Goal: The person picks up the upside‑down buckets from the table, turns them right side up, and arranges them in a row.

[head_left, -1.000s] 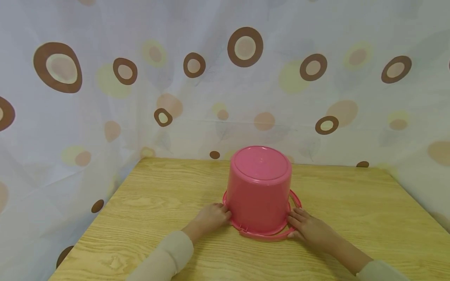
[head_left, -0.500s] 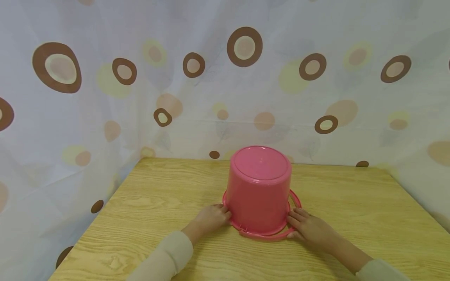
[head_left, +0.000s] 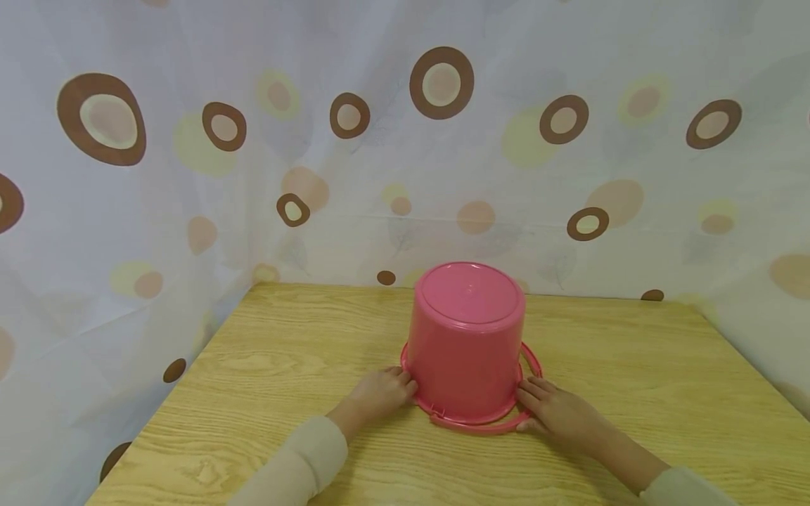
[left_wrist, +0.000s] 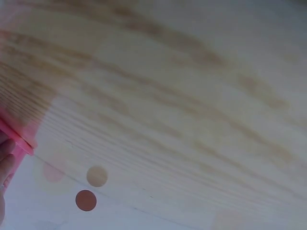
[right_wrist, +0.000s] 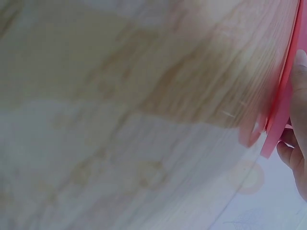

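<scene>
A pink plastic bucket (head_left: pixel 465 365) stands upside down on the wood-grain table (head_left: pixel 304 337), its round base facing up. Its curved handle (head_left: pixel 477 426) lies low around the front right of the rim. My left hand (head_left: pixel 382 392) grips the rim on the left side, fingers curled at the edge. On the right, my right hand (head_left: pixel 560 414) holds the rim and handle together, with its thumb below. In the left wrist view, fingertips (left_wrist: pixel 5 160) show beside the pink rim (left_wrist: pixel 17 138). The right wrist view has the thumb and fingers (right_wrist: pixel 298 120) against the handle (right_wrist: pixel 276 136).
Behind the table hangs a pale curtain (head_left: pixel 354 176) printed with brown rings and soft spots, which also runs along both sides. The table's back edge lies a short way beyond the bucket.
</scene>
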The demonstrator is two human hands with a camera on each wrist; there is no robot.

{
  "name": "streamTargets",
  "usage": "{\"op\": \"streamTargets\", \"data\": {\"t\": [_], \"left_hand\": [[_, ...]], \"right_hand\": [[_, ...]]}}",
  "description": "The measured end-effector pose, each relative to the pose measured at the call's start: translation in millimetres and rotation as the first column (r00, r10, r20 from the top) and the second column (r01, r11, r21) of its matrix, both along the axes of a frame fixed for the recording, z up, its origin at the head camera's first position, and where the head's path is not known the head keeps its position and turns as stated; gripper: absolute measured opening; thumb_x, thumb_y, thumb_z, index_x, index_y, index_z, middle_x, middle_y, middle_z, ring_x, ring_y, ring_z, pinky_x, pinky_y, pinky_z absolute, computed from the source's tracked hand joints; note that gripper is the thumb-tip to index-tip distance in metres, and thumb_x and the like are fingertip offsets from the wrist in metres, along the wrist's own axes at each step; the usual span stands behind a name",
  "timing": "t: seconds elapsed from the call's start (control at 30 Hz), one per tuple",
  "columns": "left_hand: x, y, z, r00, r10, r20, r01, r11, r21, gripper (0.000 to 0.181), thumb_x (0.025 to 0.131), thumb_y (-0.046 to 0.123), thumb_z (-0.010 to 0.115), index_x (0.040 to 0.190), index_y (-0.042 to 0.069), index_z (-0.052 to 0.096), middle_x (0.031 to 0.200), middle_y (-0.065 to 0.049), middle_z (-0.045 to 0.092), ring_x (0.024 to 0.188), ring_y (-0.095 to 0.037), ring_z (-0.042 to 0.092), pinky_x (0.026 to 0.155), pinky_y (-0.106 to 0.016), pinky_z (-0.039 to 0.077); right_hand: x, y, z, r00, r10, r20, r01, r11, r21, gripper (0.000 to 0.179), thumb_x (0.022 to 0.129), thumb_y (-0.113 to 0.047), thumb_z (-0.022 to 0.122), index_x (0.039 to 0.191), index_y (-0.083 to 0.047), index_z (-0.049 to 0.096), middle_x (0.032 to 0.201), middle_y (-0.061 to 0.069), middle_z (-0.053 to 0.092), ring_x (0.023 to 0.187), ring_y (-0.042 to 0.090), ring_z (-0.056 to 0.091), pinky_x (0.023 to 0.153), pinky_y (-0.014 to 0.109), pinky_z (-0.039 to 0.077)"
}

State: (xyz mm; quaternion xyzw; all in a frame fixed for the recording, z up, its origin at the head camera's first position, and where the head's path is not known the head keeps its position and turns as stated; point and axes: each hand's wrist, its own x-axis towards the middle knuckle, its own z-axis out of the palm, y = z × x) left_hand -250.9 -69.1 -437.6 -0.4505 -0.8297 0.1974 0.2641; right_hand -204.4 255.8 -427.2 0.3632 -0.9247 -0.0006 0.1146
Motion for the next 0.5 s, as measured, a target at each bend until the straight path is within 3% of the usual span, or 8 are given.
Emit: {"op": "streamTargets", "data": {"t": [0.5], "left_hand": [[0.9, -0.1, 0.8, 0.998, 0.022, 0.059, -0.025, 0.999, 0.036, 0.023, 0.090, 0.038, 0.054, 0.087, 0.017, 0.064, 0.082, 0.005, 0.063, 0.074, -0.009, 0.059, 0.067, -0.018, 0.050]], "right_hand": [[-0.5, -0.3, -2.9, 0.998, 0.032, -0.046, -0.034, 0.999, -0.030, 0.054, 0.085, -0.043, 0.059, 0.111, 0.005, 0.061, 0.114, 0.022, 0.062, 0.103, 0.037, 0.061, 0.081, 0.044, 0.053]]}}
